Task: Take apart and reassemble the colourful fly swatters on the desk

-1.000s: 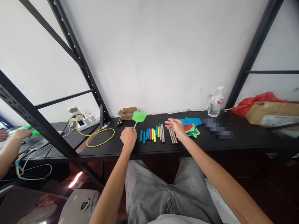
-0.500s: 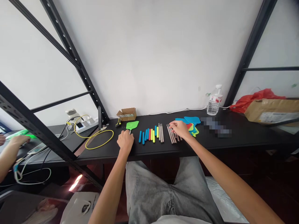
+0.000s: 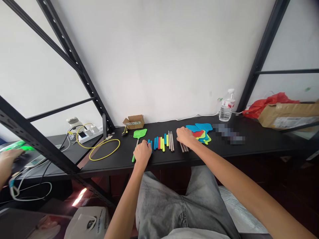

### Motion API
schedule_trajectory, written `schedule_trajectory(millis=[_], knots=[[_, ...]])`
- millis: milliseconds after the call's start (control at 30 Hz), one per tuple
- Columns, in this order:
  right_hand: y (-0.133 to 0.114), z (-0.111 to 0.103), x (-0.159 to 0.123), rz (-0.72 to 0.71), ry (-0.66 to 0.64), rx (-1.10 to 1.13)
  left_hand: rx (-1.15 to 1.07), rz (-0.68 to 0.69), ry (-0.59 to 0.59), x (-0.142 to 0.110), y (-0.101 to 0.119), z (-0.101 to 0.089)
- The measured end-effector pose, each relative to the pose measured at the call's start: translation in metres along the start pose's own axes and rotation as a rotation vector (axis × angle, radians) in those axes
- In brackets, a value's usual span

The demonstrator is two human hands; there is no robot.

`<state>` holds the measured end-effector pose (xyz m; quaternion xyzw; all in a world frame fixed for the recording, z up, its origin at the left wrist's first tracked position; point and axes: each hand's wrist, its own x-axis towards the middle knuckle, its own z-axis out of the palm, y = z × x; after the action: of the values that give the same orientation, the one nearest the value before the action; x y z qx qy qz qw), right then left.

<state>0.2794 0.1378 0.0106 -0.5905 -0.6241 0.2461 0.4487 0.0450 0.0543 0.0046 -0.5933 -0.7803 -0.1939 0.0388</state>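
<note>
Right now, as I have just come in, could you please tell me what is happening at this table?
A person has both bare hands at a black table. The left hand is at the leftmost blue handles, and the right hand is over some metal rods; whether either grips anything is hard to tell. A green swatter lies to the left of the left hand. Flat coloured pieces lie in a pile beside the right hand.

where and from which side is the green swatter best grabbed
Probably by its green handle, from the desk's front edge: the swatter lies with that slim end nearest the edge, broad head toward the wall. The left hand crowds its right side.
</note>
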Motion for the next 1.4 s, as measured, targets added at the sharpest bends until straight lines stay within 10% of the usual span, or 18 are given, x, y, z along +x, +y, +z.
schedule_trajectory(millis=[367,600,1000,1400], knots=[[-0.018,0.009,0.004,0.043,-0.069,-0.292,0.009,-0.009,-0.045,0.020,0.000,0.003],[-0.024,-0.008,0.000,0.022,-0.109,-0.429,-0.049,0.067,0.135,0.013,0.001,0.009],[0.013,-0.019,0.000,0.054,0.034,0.791,-0.266,0.563,0.313,0.004,0.017,0.013],[0.017,-0.007,-0.023,-0.164,0.081,0.825,-0.327,0.573,0.263,0.002,0.015,0.013]])
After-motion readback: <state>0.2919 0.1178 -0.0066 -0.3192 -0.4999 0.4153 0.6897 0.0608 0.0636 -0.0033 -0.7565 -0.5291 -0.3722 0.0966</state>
